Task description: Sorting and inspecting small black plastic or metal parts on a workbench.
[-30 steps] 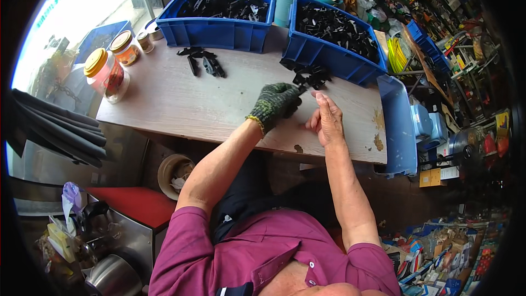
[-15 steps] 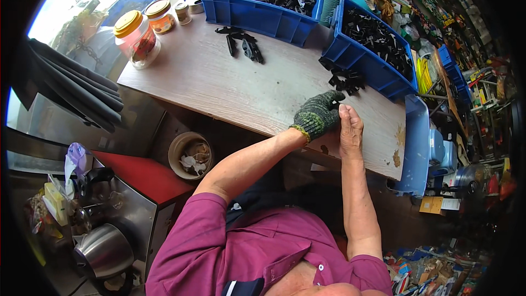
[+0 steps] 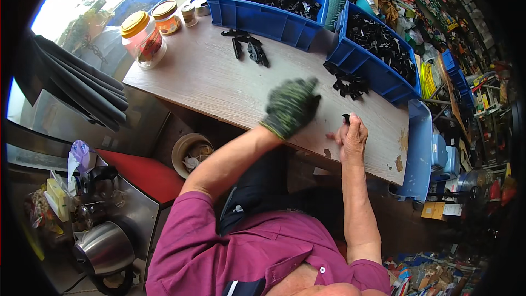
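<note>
My left hand (image 3: 292, 107), in a dark green knitted glove, is over the table's front edge; motion blurs its fingers, so I cannot make out their state. Right of it, my bare right hand (image 3: 353, 138) pinches a small black plastic part (image 3: 346, 119) between thumb and finger, its other fingers reaching left. Beyond my right hand a loose heap of black plastic parts (image 3: 350, 86) lies beside the right blue crate (image 3: 361, 57). Farther left, several larger black pieces (image 3: 256, 52) rest on the pale wooden table (image 3: 211, 77).
At the back stands another blue crate (image 3: 263, 24) full of black parts. Lidded jars (image 3: 143, 41) occupy the far left corner. A blue plastic bin (image 3: 415, 151) adjoins the table's right end. Below the front edge are a waste bucket (image 3: 178, 151) and a red-topped cabinet (image 3: 139, 175).
My gloved left hand has moved left, away from my right hand. The right hand has lowered slightly and turned, and a black part now shows at its fingertips.
</note>
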Available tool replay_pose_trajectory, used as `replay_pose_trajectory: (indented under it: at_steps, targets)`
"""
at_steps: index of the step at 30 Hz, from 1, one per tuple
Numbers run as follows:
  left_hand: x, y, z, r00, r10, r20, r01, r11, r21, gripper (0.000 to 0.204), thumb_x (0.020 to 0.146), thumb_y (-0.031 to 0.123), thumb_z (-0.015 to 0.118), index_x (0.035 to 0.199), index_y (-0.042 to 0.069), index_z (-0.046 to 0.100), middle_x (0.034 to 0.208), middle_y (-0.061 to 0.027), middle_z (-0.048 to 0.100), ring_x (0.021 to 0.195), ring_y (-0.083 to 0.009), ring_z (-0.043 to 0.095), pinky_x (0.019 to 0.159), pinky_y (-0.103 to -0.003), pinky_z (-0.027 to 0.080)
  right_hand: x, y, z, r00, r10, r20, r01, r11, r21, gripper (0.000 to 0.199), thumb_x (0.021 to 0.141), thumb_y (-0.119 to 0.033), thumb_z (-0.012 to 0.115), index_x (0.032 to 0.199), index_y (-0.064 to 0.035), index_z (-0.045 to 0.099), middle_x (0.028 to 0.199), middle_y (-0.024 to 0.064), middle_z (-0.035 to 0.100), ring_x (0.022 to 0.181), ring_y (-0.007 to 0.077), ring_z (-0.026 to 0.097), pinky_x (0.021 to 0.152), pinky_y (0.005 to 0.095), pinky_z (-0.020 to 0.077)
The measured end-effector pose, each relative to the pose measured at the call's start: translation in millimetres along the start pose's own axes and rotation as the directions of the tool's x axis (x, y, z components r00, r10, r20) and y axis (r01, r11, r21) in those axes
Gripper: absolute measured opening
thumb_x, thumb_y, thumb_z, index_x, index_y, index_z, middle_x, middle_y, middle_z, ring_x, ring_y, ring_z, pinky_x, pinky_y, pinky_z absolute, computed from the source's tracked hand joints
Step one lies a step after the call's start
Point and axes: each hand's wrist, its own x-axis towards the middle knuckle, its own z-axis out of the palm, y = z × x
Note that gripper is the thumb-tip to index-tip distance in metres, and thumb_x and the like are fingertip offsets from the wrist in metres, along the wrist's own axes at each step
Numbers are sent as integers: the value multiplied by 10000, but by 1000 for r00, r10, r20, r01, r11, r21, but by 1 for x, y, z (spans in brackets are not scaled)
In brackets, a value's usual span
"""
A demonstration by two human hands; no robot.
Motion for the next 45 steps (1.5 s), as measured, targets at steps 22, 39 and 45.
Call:
replay_pose_trajectory:
  at_steps: [22,39,45]
  targets:
    - [47,-75,9,979,153,132,-188,930,316,263,880,298,647,1105,191,731,1274,-146,603,1249,-422,489,941,-577,394,4,-1,16,991,-33,-131,39,998,42,359,995,-387,469,756,-121,435,483,-38,247,415,110,304,482,389,535]
    - [-23,34,20,974,119,193,36,759,-650,210,968,175,623,1108,24,667,1000,-169,691,921,-358,674,788,-409,524,3,1,13,952,-23,-305,15,999,-30,343,1000,-345,464,994,-43,625,868,31,568,595,137,527,515,276,445]
    - [-19,45,25,949,-29,313,225,758,-612,228,981,183,598,1124,15,653,1021,-180,687,929,-352,672,795,-418,528,7,11,5,915,-249,-317,194,961,-196,287,994,-259,483,857,-41,610,789,-10,511,757,113,454,717,267,387]
